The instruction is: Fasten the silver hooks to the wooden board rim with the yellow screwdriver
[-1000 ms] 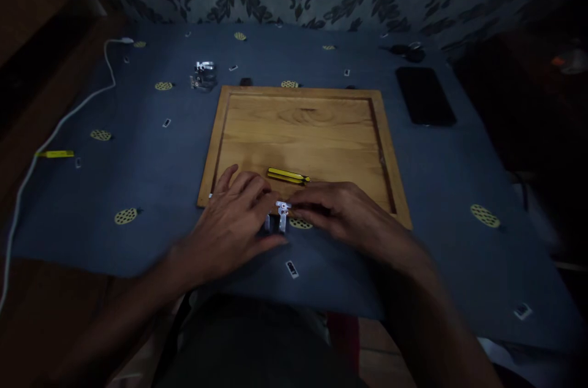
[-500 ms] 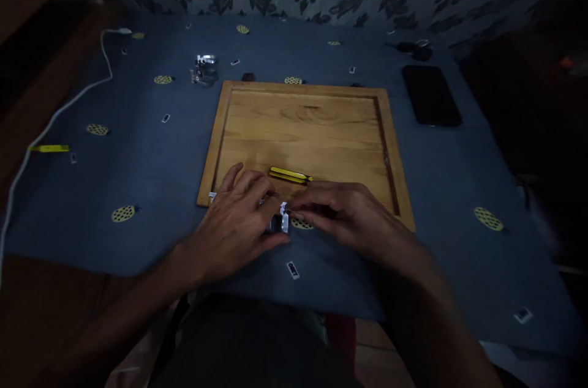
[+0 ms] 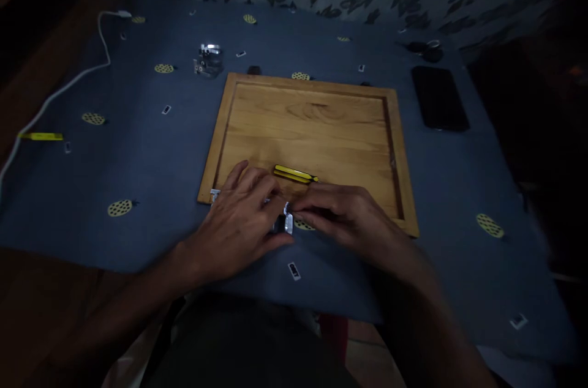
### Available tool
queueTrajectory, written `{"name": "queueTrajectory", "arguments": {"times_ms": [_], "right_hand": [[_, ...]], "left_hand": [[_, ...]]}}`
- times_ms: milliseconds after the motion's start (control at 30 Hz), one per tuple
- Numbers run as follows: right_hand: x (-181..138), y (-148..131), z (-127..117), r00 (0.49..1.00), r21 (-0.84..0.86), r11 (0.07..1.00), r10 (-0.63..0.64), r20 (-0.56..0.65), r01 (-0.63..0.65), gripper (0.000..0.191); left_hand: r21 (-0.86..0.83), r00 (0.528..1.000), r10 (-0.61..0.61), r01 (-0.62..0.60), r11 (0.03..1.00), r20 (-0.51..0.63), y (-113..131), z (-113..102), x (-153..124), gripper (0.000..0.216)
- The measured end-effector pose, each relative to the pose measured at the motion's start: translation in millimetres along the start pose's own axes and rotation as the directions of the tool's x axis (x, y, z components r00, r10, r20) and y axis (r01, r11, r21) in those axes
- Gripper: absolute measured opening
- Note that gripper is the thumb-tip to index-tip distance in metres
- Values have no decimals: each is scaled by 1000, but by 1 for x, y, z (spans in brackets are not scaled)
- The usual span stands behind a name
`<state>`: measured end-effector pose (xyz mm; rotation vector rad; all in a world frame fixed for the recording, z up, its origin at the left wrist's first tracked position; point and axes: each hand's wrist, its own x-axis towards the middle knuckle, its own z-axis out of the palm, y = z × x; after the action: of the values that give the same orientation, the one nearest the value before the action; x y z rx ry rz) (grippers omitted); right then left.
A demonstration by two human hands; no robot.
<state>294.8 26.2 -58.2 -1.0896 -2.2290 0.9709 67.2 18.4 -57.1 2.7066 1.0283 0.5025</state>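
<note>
My left hand (image 3: 239, 223) and my right hand (image 3: 342, 213) meet at the near edge of a wooden tray (image 3: 257, 100) on a blue cloth. Between their fingertips sits a small silver metal part (image 3: 285, 224), gripped by the left fingers and pinched by the right. Yellow tweezers (image 3: 295, 174) lie on the tray just beyond my fingers. A small yellow perforated disc (image 3: 303, 226) lies partly under my right hand.
A black phone (image 3: 440, 97) lies at the right of the tray, a silver metal part (image 3: 209, 59) at the far left. A white cable (image 3: 68, 85) runs along the left. Several yellow discs and small chips, like the chip (image 3: 294, 270), are scattered on the cloth.
Both hands stayed closed on the small silver part, which turned a little. The view shifted slightly, so the tray sits lower and to the right.
</note>
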Motion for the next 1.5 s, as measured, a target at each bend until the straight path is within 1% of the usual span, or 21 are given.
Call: {"name": "queueTrajectory", "arguments": {"times_ms": [233,400,500,633,667,733,833,900,1100,1300,1367,1400,1500], "right_hand": [[2,-2,2,999,5,1000,-30,-25,30,16],[1,-1,3,1000,9,1000,-13,-19,13,20],[0,-2,2,999,23,1000,-7,-46,8,19],[-2,-3,-3,993,20,998,63,-104,-61,14],[-3,-3,-4,992,16,997,81,-98,-80,14],[-3,-3,-7,994,10,995,96,-50,-95,14],[-3,-3,-9,996,6,996,88,31,-89,14],[-2,-3,-8,995,1,996,84,52,-84,13],[-1,-1,-6,996,-18,999,48,75,-47,13],[-2,0,-5,998,-6,999,36,60,-36,13],[-3,-1,-8,998,1,998,58,35,-58,13],[-4,-1,-11,997,2,997,73,0,-73,14],[-9,1,-22,975,-42,988,136,-174,-146,15]], "left_hand": [[-1,1000,4,-4,1000,-9,1,-1,1,42],[-9,1000,-5,5,1000,2,0,0,0,39],[-5,1000,-4,4,1000,-6,0,1,0,40],[11,1000,10,-10,1000,-17,0,1,0,45],[13,1000,14,-14,1000,-15,0,1,0,46],[10,1000,18,-18,1000,-11,0,1,0,46],[3,1000,11,-11,1000,-11,0,1,0,45],[-2,1000,5,-5,1000,-11,-1,2,0,43],[-16,1000,6,-6,1000,-13,0,2,-1,44],[-10,1000,9,-9,1000,-16,0,1,0,46],[-3,1000,5,-5,1000,-18,1,1,0,46],[2,1000,4,-4,1000,-20,1,1,1,46],[10,999,10,-10,1000,-34,2,2,1,46]]}}
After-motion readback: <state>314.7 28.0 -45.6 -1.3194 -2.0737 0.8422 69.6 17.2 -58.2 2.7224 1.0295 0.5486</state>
